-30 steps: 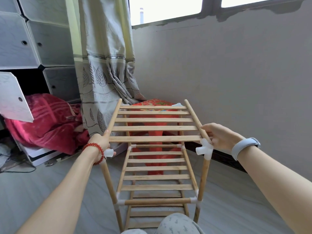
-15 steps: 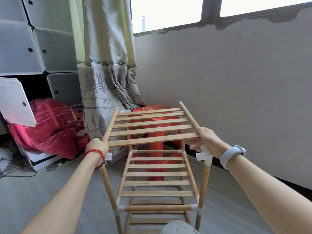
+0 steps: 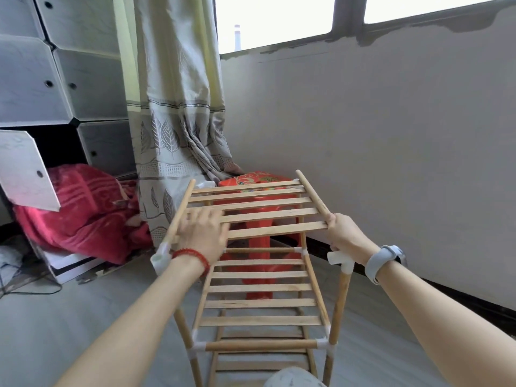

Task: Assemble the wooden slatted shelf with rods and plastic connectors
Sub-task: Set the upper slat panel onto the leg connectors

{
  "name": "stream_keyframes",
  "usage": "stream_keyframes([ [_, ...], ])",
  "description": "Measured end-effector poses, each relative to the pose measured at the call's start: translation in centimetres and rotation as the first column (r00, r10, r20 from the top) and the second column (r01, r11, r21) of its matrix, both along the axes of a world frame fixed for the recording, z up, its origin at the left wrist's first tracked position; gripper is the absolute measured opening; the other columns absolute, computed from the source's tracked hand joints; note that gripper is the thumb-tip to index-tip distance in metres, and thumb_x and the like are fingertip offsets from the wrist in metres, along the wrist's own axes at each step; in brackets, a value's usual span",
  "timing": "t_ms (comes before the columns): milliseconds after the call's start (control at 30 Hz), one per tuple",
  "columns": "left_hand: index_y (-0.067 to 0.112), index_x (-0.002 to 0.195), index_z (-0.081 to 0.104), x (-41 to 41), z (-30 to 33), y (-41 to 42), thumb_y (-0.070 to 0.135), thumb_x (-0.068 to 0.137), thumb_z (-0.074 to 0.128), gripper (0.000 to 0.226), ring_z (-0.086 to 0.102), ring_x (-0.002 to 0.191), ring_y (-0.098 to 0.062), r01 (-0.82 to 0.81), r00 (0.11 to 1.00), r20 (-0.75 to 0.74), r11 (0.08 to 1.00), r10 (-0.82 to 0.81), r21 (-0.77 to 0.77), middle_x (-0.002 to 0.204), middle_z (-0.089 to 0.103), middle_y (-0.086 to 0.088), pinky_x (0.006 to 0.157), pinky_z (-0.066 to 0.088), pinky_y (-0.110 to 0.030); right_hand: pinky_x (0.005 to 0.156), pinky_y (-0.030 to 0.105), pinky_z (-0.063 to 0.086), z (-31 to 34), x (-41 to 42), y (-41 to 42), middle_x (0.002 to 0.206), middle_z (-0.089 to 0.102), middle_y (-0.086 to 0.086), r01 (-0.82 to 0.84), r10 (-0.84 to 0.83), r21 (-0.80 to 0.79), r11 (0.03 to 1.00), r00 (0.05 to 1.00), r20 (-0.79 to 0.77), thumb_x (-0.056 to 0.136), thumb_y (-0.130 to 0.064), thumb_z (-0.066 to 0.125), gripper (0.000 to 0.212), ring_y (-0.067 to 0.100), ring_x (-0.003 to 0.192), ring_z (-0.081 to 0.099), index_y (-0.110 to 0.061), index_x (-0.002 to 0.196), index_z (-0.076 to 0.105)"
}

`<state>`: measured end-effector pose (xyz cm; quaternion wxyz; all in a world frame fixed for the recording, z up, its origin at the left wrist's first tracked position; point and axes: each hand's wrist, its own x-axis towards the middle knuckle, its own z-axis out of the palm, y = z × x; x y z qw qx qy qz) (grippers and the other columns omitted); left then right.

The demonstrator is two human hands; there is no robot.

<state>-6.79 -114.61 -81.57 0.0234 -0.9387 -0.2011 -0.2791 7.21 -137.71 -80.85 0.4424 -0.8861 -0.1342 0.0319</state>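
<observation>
The wooden shelf frame point(image 3: 261, 303) stands on the floor in front of me, with lower slatted tiers joined by white plastic connectors. A loose slatted top panel point(image 3: 268, 210) lies tilted across its upper end. My left hand point(image 3: 202, 233) rests flat on the panel's near left slats, fingers spread. My right hand point(image 3: 344, 237) grips the panel's right side rod near its front end. A white connector point(image 3: 161, 256) caps the front left upright, and another white connector point(image 3: 340, 259) caps the front right upright just below my right hand.
A red plastic stool point(image 3: 257, 185) stands behind the shelf by the grey wall point(image 3: 391, 149). A leaf-patterned curtain point(image 3: 173, 121) hangs at the left, beside grey cube cabinets point(image 3: 42, 79) and a red blanket point(image 3: 78, 208). My knee point(image 3: 293, 378) shows at the bottom.
My left hand left the panel's left rod and moved onto the slats. The panel's left side has shifted toward the left connector. My right hand kept its hold on the right rod.
</observation>
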Motion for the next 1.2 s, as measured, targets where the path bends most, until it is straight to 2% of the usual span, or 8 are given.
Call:
stream_keyframes([
  [100, 0.022, 0.134, 0.045, 2.6, -0.6, -5.1, 0.040, 0.099, 0.032, 0.041, 0.037, 0.128, -0.016, 0.311, 0.946, -0.099, 0.950, -0.310, -0.003, 0.136, 0.047, 0.002, 0.111, 0.027, -0.037, 0.049, 0.025, 0.036, -0.3, 0.0, -0.1, 0.066, 0.043, 0.002, -0.012, 0.036, 0.182, 0.983, 0.991, -0.132, 0.104, -0.026, 0.027, 0.031, 0.013, 0.053, 0.037, -0.010, 0.094, 0.051],
  [167, 0.023, 0.135, 0.043, 4.4, -0.9, -7.9, 0.043, 0.099, 0.032, 0.043, 0.037, 0.125, -0.018, 0.395, 0.905, -0.172, 0.919, -0.389, 0.003, 0.134, 0.045, 0.000, 0.106, 0.034, -0.036, 0.044, 0.020, 0.036, -0.3, -0.1, -0.1, 0.063, 0.043, 0.001, -0.016, 0.066, 0.263, 0.965, 0.982, -0.180, 0.104, -0.027, 0.031, 0.030, 0.012, 0.051, 0.036, -0.011, 0.092, 0.054],
  [333, 0.023, 0.140, 0.035, 8.8, -0.5, -11.0, 0.039, 0.100, 0.032, 0.043, 0.045, 0.122, -0.026, 0.373, 0.882, -0.305, 0.928, -0.360, -0.015, 0.130, 0.048, -0.007, 0.098, 0.036, -0.041, 0.042, 0.018, 0.035, -0.2, 0.1, -1.1, 0.058, 0.045, 0.001, -0.038, 0.139, 0.399, 0.916, 0.963, -0.229, 0.103, -0.024, 0.036, 0.032, 0.011, 0.051, 0.040, -0.012, 0.084, 0.059],
  [433, 0.022, 0.133, 0.043, 9.7, -0.5, -11.2, 0.028, 0.102, 0.034, 0.033, 0.052, 0.104, -0.025, 0.393, 0.897, -0.212, 0.919, -0.389, -0.023, 0.110, 0.054, -0.007, 0.087, 0.042, -0.036, 0.042, 0.017, 0.036, -0.1, 0.2, -1.7, 0.062, 0.045, 0.002, -0.009, 0.087, 0.381, 0.924, 0.978, -0.188, 0.103, -0.023, 0.032, 0.034, 0.011, 0.048, 0.040, -0.010, 0.084, 0.057],
  [567, 0.026, 0.136, 0.041, 10.0, -0.5, -11.1, 0.026, 0.102, 0.034, 0.035, 0.049, 0.100, -0.020, 0.407, 0.906, -0.117, 0.913, -0.406, -0.020, 0.106, 0.053, -0.004, 0.086, 0.040, -0.032, 0.054, 0.023, 0.041, -0.4, -0.5, -2.1, 0.084, 0.051, 0.008, 0.170, 0.002, 0.535, 0.827, 0.953, -0.304, 0.099, -0.015, 0.033, 0.025, 0.015, 0.064, 0.047, -0.006, 0.102, 0.057],
  [800, 0.030, 0.140, 0.039, 10.2, -1.4, -11.4, 0.025, 0.102, 0.034, 0.039, 0.048, 0.105, -0.021, 0.381, 0.911, -0.150, 0.923, -0.385, -0.057, 0.108, 0.052, -0.004, 0.089, 0.037, -0.033, 0.072, 0.032, 0.051, -3.5, -4.6, -2.8, 0.092, 0.058, 0.001, 0.028, -0.018, 0.329, 0.944, 0.999, -0.033, 0.095, -0.034, 0.045, 0.027, 0.022, 0.088, 0.064, -0.009, 0.105, 0.052],
  [933, 0.031, 0.144, 0.034, 10.2, -1.8, -11.8, 0.025, 0.102, 0.033, 0.042, 0.047, 0.105, -0.020, 0.380, 0.907, -0.174, 0.923, -0.384, -0.058, 0.108, 0.050, -0.003, 0.089, 0.036, -0.032, 0.049, 0.015, 0.040, -3.7, -4.6, -3.0, 0.076, 0.054, 0.001, -0.057, 0.047, 0.312, 0.948, 0.998, 0.038, 0.095, -0.022, 0.042, 0.014, 0.026, 0.070, 0.059, -0.015, 0.086, 0.050],
  [1200, 0.031, 0.145, 0.032, 9.7, -1.8, -11.8, 0.024, 0.102, 0.033, 0.043, 0.046, 0.102, -0.018, 0.388, 0.907, -0.164, 0.921, -0.389, -0.037, 0.101, 0.045, -0.001, 0.088, 0.037, -0.031, 0.055, 0.024, 0.039, -4.0, -4.6, -3.2, 0.072, 0.050, 0.000, -0.101, 0.069, 0.324, 0.941, 0.992, 0.109, 0.098, -0.019, 0.037, 0.022, 0.021, 0.069, 0.052, -0.020, 0.077, 0.045],
])
